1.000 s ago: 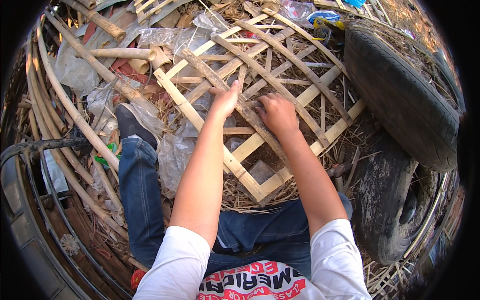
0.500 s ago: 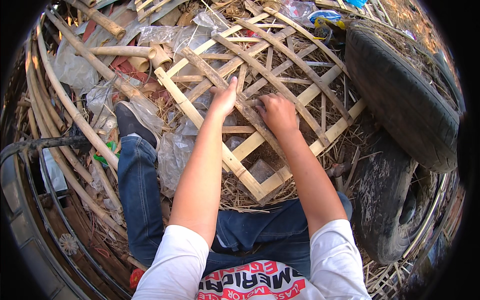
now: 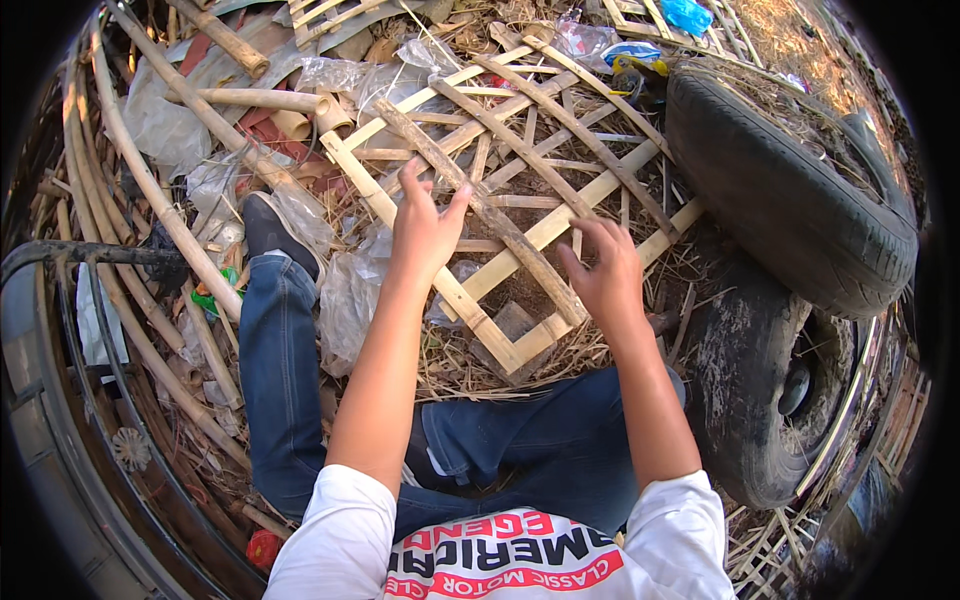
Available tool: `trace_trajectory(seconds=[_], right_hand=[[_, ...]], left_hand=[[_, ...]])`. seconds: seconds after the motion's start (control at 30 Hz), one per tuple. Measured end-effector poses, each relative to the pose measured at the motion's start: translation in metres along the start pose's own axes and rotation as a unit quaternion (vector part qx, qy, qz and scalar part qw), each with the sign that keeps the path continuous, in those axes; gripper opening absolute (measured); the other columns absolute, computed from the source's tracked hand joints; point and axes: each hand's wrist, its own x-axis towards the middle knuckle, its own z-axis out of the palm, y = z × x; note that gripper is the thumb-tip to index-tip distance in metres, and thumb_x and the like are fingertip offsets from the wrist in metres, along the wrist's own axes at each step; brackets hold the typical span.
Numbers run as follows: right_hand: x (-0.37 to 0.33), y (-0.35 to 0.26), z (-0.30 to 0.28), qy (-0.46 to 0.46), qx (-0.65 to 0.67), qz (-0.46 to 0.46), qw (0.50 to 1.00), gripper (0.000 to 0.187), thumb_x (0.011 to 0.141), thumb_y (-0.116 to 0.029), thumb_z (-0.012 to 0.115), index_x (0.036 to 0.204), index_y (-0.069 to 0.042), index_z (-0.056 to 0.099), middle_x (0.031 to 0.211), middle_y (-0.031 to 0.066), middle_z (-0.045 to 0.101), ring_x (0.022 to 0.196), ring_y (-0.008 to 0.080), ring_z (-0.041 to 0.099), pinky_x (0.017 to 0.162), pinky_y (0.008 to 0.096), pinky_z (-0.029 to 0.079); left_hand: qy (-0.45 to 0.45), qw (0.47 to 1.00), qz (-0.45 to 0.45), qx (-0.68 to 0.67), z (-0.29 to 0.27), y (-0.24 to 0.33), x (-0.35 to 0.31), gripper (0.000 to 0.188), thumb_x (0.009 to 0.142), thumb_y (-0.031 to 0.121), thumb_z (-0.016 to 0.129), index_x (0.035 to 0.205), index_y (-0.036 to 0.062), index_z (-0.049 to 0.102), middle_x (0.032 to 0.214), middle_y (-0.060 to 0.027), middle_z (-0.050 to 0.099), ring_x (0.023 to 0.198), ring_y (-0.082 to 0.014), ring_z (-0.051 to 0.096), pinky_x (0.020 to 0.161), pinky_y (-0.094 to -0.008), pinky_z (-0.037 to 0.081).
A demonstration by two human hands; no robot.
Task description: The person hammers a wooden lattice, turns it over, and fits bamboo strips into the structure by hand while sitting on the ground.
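Observation:
A square lattice of split bamboo strips [image 3: 606, 184] lies on the ground in front of my crossed legs, one corner toward me. Across its near left part runs a darker, rougher bamboo strip [image 3: 512, 238], slanting from upper left to the near corner. My left hand [image 3: 428, 225] hovers over the left edge, thumb and fingers apart, with the thumb close to the dark strip. To the right of that strip my right hand [image 3: 608, 268] is raised over the lattice, fingers bent and spread. Neither hand holds anything that I can see.
Two worn tyres [image 3: 790, 190] lie at the right, one leaning over the other. Bamboo poles [image 3: 160, 225] and clear plastic sheets [image 3: 357, 305] crowd the left side. A dark metal frame [image 3: 95, 255] stands at the far left. Dry straw covers the ground.
Both hands have come off the dark strip and their fingers have spread. My right hand has moved right and nearer to me. The dark strip's near end now sits over the near corner.

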Motion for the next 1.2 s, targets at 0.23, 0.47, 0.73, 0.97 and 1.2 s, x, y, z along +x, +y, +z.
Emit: trace_trajectory(seconds=[0.23, 0.47, 0.73, 0.97, 1.2], right_hand=[[-0.141, -0.007, -0.066, 0.002, 0.031, 0.140, 0.990, 0.024, 0.074, -0.006, 0.073, 0.096, -0.003, 0.065, 0.097, 0.0126, 0.066, 0.091, 0.0314, 0.060, 0.080, 0.0394, 0.049], [-0.167, 0.000, -0.057, 0.013, -0.034, 0.083, 0.996, 0.017, 0.076, -0.008, 0.070, 0.092, -0.003, 0.066, 0.091, 0.0128, 0.066, 0.087, 0.0319, 0.061, 0.077, 0.0398, 0.050], [-0.170, 0.001, -0.052, 0.020, -0.045, 0.063, 0.997, 0.010, 0.077, -0.011, 0.069, 0.084, -0.004, 0.067, 0.083, 0.0113, 0.067, 0.082, 0.0297, 0.062, 0.073, 0.0397, 0.051], [-0.171, 0.002, -0.054, 0.007, -0.076, 0.048, 0.996, 0.010, 0.078, -0.013, 0.068, 0.082, -0.004, 0.067, 0.081, 0.0117, 0.067, 0.081, 0.0290, 0.063, 0.072, 0.0397, 0.051], [-0.168, 0.000, -0.054, -0.007, -0.081, 0.063, 0.995, 0.010, 0.077, -0.013, 0.067, 0.082, -0.004, 0.067, 0.081, 0.0113, 0.068, 0.080, 0.0287, 0.064, 0.072, 0.0396, 0.052]], left_hand=[[0.028, 0.999, -0.023, -0.030, -0.061, -0.060, -0.114, 0.076, 0.086, 0.026, 0.069, 0.142, 0.0001, 0.024, 0.129, -0.0308, 0.047, 0.123, -0.0400, 0.048, 0.103, -0.0444, 0.038], [0.091, 0.992, -0.042, 0.082, -0.109, -0.133, -0.212, 0.070, 0.084, 0.023, 0.070, 0.139, 0.0021, 0.031, 0.132, -0.0279, 0.045, 0.123, -0.0402, 0.047, 0.102, -0.0448, 0.038], [0.076, 0.991, -0.066, 0.084, -0.084, -0.163, -0.259, 0.065, 0.085, 0.029, 0.068, 0.135, 0.0012, 0.037, 0.128, -0.0273, 0.046, 0.120, -0.0453, 0.044, 0.102, -0.0487, 0.036], [0.114, 0.981, -0.043, 0.148, -0.066, -0.157, -0.269, 0.065, 0.087, 0.030, 0.066, 0.137, 0.0018, 0.035, 0.131, -0.0257, 0.045, 0.123, -0.0428, 0.041, 0.105, -0.0501, 0.032], [0.110, 0.953, 0.015, 0.280, -0.063, -0.133, -0.270, 0.066, 0.086, 0.036, 0.065, 0.137, 0.0035, 0.038, 0.137, -0.0205, 0.041, 0.136, -0.0374, 0.030, 0.111, -0.0610, 0.017]])
